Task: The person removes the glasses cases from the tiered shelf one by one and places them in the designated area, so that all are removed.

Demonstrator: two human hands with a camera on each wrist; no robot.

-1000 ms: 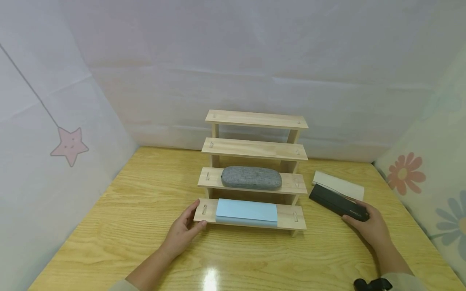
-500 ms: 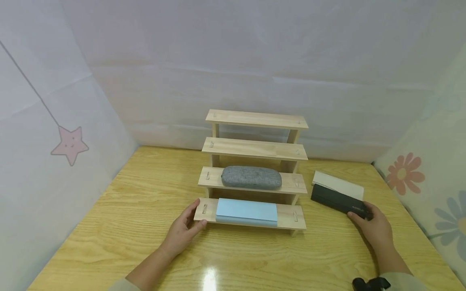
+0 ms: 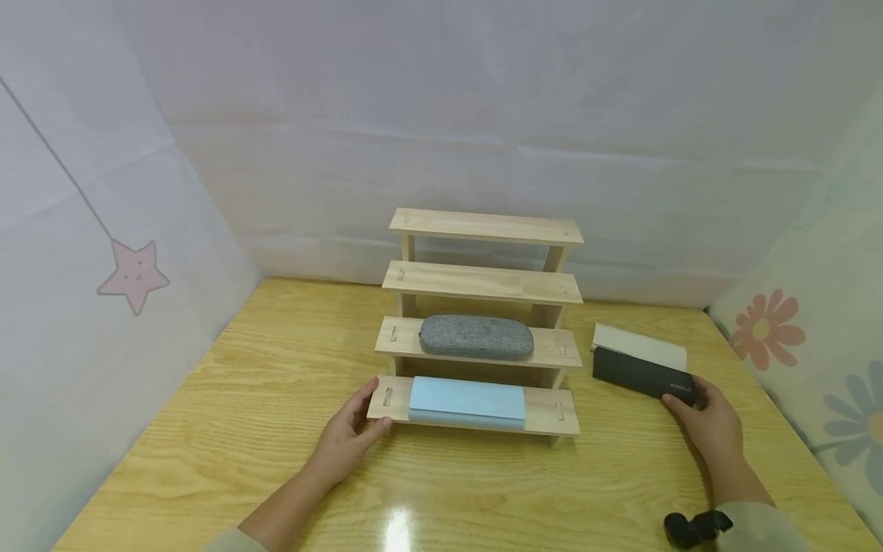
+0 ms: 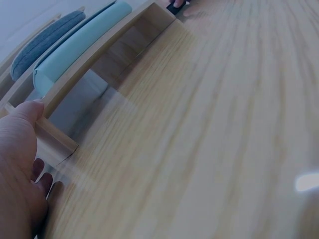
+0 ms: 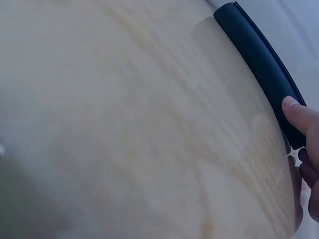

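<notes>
My left hand [image 3: 347, 435] grips the left end of the lowest board of a wooden step shelf [image 3: 548, 406], thumb on the front edge. On that board lies a light blue glasses case [image 3: 467, 400]. One step higher rests a grey fabric glasses case [image 3: 476, 337]. To the right of the shelf, my right hand [image 3: 713, 425] pinches the near right end of a black glasses case [image 3: 641, 374], its thumb on the front face in the right wrist view. The black case overlaps a cream-coloured flat case [image 3: 641, 345] just behind it.
The two upper boards [image 3: 483, 280] of the shelf carry nothing. Wood-grain table [image 3: 276, 368] surrounds the shelf, and a pale fabric backdrop [image 3: 483, 92] rises close behind it and at both sides.
The black case has shifted slightly right and turned, its right end swinging away from me, so it lies more level with the cream case. My left hand and the shelf stay put.
</notes>
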